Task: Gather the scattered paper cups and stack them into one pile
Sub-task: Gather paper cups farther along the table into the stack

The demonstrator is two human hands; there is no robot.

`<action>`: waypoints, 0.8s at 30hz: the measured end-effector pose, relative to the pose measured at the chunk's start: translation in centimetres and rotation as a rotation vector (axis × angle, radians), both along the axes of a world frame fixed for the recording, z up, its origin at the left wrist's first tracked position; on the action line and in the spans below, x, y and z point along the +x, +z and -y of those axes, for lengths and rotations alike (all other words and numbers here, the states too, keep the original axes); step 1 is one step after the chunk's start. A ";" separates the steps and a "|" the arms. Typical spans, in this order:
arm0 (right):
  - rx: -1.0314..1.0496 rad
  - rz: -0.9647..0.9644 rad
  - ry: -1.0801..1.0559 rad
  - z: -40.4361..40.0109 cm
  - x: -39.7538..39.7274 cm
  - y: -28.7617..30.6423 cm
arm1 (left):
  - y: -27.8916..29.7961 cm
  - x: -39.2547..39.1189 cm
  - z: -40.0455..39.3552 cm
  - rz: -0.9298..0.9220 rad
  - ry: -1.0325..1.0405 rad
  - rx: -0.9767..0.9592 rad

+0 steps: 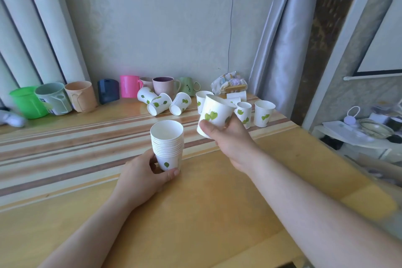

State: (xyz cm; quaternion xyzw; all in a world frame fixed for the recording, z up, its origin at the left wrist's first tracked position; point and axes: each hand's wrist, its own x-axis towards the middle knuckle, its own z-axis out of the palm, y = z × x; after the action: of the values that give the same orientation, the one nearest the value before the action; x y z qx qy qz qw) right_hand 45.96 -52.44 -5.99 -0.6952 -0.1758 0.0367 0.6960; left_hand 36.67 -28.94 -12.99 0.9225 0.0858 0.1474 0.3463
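Observation:
A stack of several white paper cups [167, 143] with green leaf prints stands upright at the table's middle, and my left hand [143, 175] grips its base. My right hand [228, 139] holds one loose paper cup [216, 113], tilted, in the air just right of the stack. Three cups [165, 103] lie on their sides further back. Upright cups [263, 113] stand at the back right, partly hidden behind the held cup.
A row of plastic mugs lines the wall: green [27, 102], grey, peach, navy, pink [128, 89], mauve and pale green. A crumpled bag [230, 81] sits at the back right corner. The wooden table [195, 213] ends at the right, beside a low white shelf [356, 137].

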 end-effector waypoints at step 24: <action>-0.467 0.183 0.251 -2.5 1.1 -2.3 | -0.3 1.0 -2.4 -0.003 0.030 -0.010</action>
State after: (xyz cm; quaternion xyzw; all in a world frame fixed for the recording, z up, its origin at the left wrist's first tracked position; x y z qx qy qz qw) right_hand 47.02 -49.89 -8.29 -0.8099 -0.3095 0.0990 0.4883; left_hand 37.64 -26.55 -13.30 0.9196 0.1011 0.1509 0.3483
